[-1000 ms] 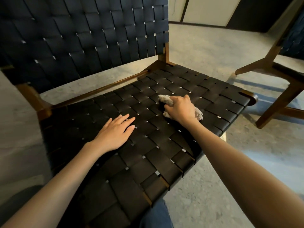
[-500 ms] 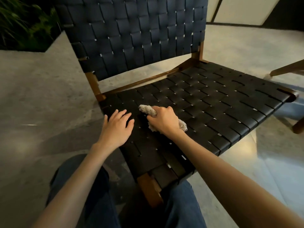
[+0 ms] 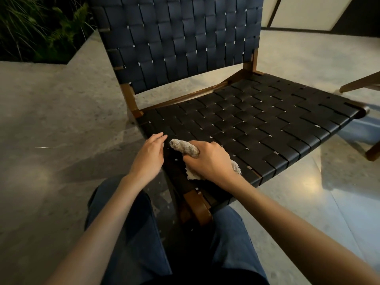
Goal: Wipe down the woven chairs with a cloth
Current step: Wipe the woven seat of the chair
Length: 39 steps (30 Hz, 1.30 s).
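A woven chair with black straps and a brown wooden frame fills the view; its seat [image 3: 257, 122] stretches to the right and its backrest [image 3: 181, 38] rises behind. My right hand [image 3: 207, 161] is closed around a crumpled beige cloth [image 3: 185, 148] and presses it onto the seat's near left corner. My left hand [image 3: 150, 155] rests flat on the seat's left edge, fingers together and extended, just left of the cloth.
The chair's wooden front corner [image 3: 198, 206] sits between my knees in blue trousers [image 3: 139, 233]. A second chair's wooden legs [image 3: 362, 83] show at the right edge. Green plants [image 3: 39, 27] grow at the upper left. Grey stone floor [image 3: 51, 120] surrounds the chair.
My right hand has dragged the cloth across the seat from its right side to the near left corner. My left hand moved left to the seat's edge, and my view shifted left too.
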Motion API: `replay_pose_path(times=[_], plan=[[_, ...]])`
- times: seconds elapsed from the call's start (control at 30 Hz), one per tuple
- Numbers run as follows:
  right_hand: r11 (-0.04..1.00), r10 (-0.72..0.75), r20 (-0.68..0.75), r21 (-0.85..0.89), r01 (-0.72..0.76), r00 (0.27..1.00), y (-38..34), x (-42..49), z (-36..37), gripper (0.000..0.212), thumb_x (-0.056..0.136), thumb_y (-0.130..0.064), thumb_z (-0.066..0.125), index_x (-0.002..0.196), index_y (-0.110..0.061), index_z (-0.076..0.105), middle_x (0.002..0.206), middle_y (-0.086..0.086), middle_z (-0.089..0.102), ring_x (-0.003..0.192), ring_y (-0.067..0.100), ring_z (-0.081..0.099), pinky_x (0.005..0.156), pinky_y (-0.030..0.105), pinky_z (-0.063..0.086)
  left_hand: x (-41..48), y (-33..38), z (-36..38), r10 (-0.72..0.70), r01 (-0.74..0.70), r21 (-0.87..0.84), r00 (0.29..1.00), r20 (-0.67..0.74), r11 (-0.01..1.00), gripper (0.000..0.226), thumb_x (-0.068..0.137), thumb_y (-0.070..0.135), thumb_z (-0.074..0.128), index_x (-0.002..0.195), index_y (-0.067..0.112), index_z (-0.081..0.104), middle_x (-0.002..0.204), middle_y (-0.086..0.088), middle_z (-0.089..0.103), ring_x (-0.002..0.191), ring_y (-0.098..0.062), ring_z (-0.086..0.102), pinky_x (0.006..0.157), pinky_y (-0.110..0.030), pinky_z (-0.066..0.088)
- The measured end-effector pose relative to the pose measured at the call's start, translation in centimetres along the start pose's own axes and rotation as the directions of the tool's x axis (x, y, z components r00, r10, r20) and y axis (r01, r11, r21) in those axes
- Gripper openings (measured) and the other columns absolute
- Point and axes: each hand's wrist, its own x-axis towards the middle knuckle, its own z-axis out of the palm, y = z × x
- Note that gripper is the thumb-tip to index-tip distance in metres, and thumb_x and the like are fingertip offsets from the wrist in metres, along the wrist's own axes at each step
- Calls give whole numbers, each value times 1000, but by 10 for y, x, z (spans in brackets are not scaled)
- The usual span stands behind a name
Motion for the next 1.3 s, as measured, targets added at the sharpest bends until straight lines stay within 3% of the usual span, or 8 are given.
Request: replay_pose_path(times=[0.2, 0.37, 0.5, 0.67, 0.77, 1.0, 1.3], plan=[[993, -46, -17, -111, 44, 999, 23, -29, -20, 29, 87, -40, 55, 114, -34, 63, 107, -13, 62, 103, 14, 47, 67, 30, 43, 2, 21, 6, 30, -30, -8, 999, 29, 1000, 41, 102, 14, 36, 143, 12, 40, 151, -4, 34, 139, -18, 31, 117, -38, 23], [956, 75, -98, -276, -100, 992, 72, -20, -51, 22, 88, -41, 58, 106, -30, 65, 105, -8, 64, 100, 20, 45, 72, 34, 41, 11, 54, 23, 48, -51, 19, 991, 126, 998, 43, 103, 21, 37, 145, 16, 36, 153, -1, 31, 141, -16, 28, 119, -38, 18], [895, 168, -180, -385, -227, 969, 109, -14, -74, 32, 90, -46, 55, 117, -30, 62, 120, -6, 61, 106, 26, 44, 81, 39, 39, 17, 73, 36, 63, -82, 79, 973, 220, 993, 45, 103, 23, 34, 148, 17, 30, 157, -2, 24, 145, -18, 19, 118, -37, 10], [875, 74, -102, -470, -113, 992, 93, -31, -62, 51, 89, -70, 34, 135, -49, 40, 139, -11, 46, 113, 29, 42, 82, 41, 38, 20, 88, 50, 64, -101, 137, 965, 253, 985, 47, 103, 24, 34, 149, 18, 28, 157, -2, 22, 146, -21, 17, 118, -40, 10], [912, 42, -83, -403, -72, 996, 88, -38, -59, 51, 93, -68, 20, 132, -48, 46, 136, -10, 50, 106, 23, 45, 81, 38, 42, 23, 91, 53, 67, -116, 173, 963, 263, 978, 47, 103, 22, 34, 149, 18, 28, 157, -3, 23, 146, -23, 16, 118, -40, 10], [898, -1, -163, -435, -71, 987, 101, -34, -56, 34, 94, -53, 45, 115, -38, 66, 125, -6, 59, 97, 24, 47, 72, 33, 38, 32, 110, 65, 63, -130, 190, 945, 322, 973, 48, 103, 28, 31, 150, 20, 25, 158, -4, 19, 147, -26, 10, 118, -43, 7], [842, 125, -258, -484, -240, 958, 170, -5, -95, 32, 94, -49, 47, 120, -39, 62, 132, -7, 52, 113, 26, 40, 84, 38, 37, 60, 149, 101, 91, -184, 221, 922, 376, 958, 50, 104, 34, 26, 152, 27, 13, 161, -3, 3, 147, -28, 1, 115, -53, -1]])
